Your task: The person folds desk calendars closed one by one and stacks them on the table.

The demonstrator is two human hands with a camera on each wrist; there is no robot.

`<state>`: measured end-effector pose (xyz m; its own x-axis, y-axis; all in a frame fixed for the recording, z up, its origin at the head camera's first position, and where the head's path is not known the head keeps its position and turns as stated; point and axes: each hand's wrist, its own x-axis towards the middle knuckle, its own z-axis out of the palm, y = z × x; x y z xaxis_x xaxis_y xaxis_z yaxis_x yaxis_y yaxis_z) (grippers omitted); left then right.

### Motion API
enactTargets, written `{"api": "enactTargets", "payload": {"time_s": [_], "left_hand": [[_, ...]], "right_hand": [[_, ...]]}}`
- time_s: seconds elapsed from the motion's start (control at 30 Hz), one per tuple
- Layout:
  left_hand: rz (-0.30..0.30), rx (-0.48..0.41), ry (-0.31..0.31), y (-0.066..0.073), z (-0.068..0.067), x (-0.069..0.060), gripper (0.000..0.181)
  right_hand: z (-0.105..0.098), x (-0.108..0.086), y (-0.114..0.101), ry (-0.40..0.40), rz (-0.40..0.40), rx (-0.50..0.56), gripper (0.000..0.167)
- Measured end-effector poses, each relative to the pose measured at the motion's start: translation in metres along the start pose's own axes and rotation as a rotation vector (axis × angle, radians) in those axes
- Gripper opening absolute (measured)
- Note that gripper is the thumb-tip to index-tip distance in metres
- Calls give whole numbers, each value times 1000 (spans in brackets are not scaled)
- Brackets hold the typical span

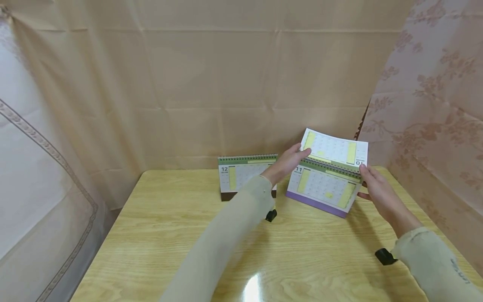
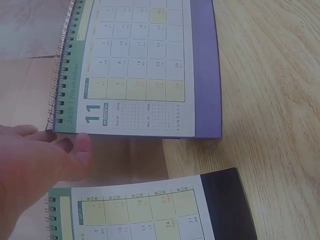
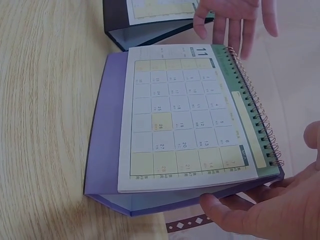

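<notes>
The left hand [image 1: 285,163] is at the left end of an upturned page [image 1: 333,147], its thumb over the edge in the head view; the right wrist view shows its fingers fairly straight and spread, so I take it as loose, clenched on nothing; the right hand [image 1: 381,191] is at the other end, thumb by the page's corner, fingers reaching round the side of the purple calendar [image 1: 324,186]; whether it grasps that side or merely steadies it, I cannot tell.

Between the hands, the purple calendar stands tilted on the bench [image 1: 170,251], its November sheet facing the person; the page, marked 10 and upside down, slopes up beyond the rings [image 3: 262,120].

Left of the left hand, partly hidden by that arm, stands the dark calendar [image 1: 243,172], showing 12; a curtain [image 1: 207,75] hangs beyond both hands, a flowered cloth [image 1: 434,105] to the right of the right hand.

The step in hand looks like turning a page; the next move probably calls for guiding it over the rings with both hands level, without tipping the purple calendar.
</notes>
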<state>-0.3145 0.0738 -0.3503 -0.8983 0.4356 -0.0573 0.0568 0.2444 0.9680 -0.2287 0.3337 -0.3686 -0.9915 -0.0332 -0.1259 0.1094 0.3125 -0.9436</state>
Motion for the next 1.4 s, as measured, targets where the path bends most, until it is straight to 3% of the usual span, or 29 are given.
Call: {"api": "enactTargets", "payload": {"time_s": [0.23,0.47,0.8,1.0,1.17,1.4], "left_hand": [[-20,8,-7,-1,-2,1,77],[51,57,11,-3,-1,3,78],[61,63,-10,-3,-1,3,81],[105,54,-33,-5,-8,5,81],[78,27,-52,0,-13,6,94],[68,36,-56,7,-13,3,91]], "right_hand": [[3,1,0,-7,-31,1,77],[4,5,9,24,-63,-67,75],[8,7,18,96,-95,-105,72],[12,9,16,108,-107,-110,76],[12,11,16,153,-139,-106,70],[14,11,18,200,-141,-88,61]]}}
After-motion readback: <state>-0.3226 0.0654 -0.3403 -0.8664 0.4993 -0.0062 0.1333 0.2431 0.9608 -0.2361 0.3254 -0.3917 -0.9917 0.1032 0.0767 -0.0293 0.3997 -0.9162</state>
